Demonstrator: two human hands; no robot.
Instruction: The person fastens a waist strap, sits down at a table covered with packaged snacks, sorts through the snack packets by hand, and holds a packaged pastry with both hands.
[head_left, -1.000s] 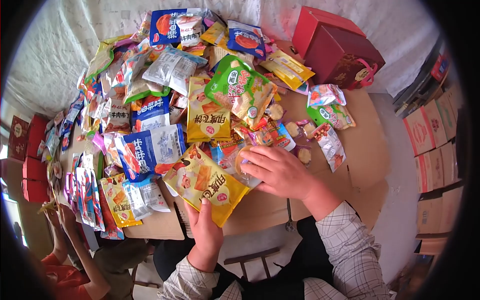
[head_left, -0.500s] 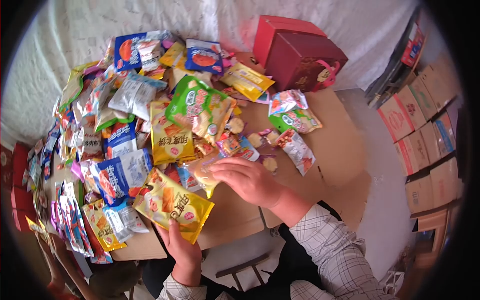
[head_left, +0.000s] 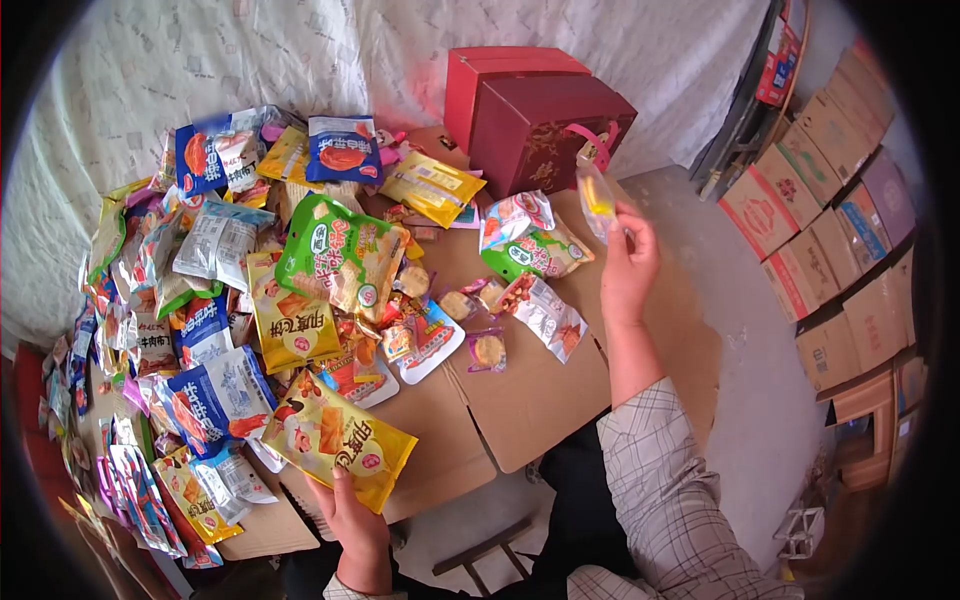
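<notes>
- On the bench's [head_left: 540,410] left: a heap of packets [head_left: 245,300]
- Behind, right of the heap: two boxes [head_left: 550,135], one before the other
- Behind the bench: a hanging sheet [head_left: 390,55]
- Just right of the heap: wrapped biscuits [head_left: 489,350], then a smaller packet group [head_left: 538,258]
- Before the heap: a bag [head_left: 340,440] in the left hand [head_left: 360,525]
- Beyond the bench, right: stacked cartons [head_left: 825,235]
</notes>
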